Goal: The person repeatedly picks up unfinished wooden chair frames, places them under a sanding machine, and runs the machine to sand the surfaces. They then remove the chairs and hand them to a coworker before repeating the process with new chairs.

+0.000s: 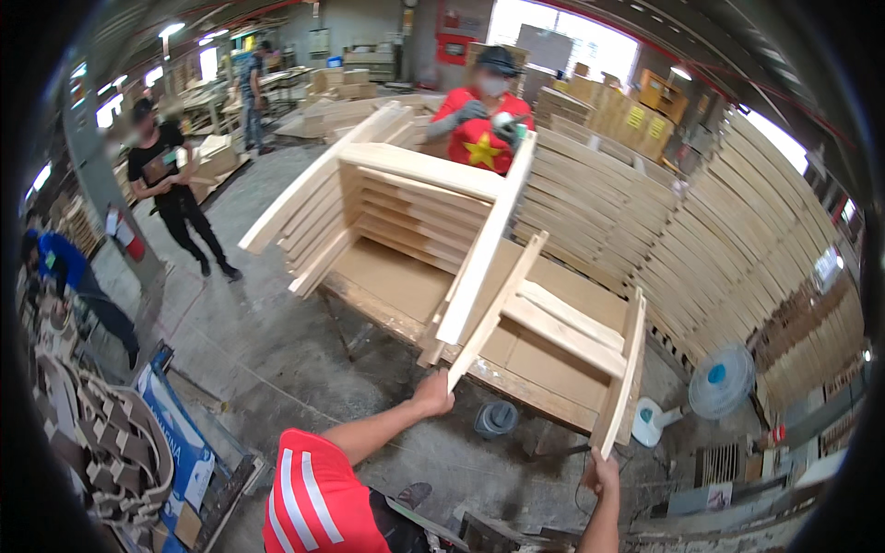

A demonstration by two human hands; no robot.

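Note:
A pale wooden frame (567, 325), two long side rails joined by crosspieces, lies on the right part of a cardboard-covered workbench (396, 276). My left hand (433, 394) is closed around the near end of its left rail. The near end of the right rail is in the grip of my right hand (601, 472). Left of this frame, a stack of similar wooden frames (419, 175) rises on the same bench. Its top frame's right rail runs close beside the rail in my left hand.
Across the bench stands a co-worker (481, 120) in a red shirt and gloves. A grey bucket (496, 419) sits under the bench edge, and a fan (722, 381) stands at right. Tall piles of wooden parts (737, 221) line the right. Another person (171, 175) stands left.

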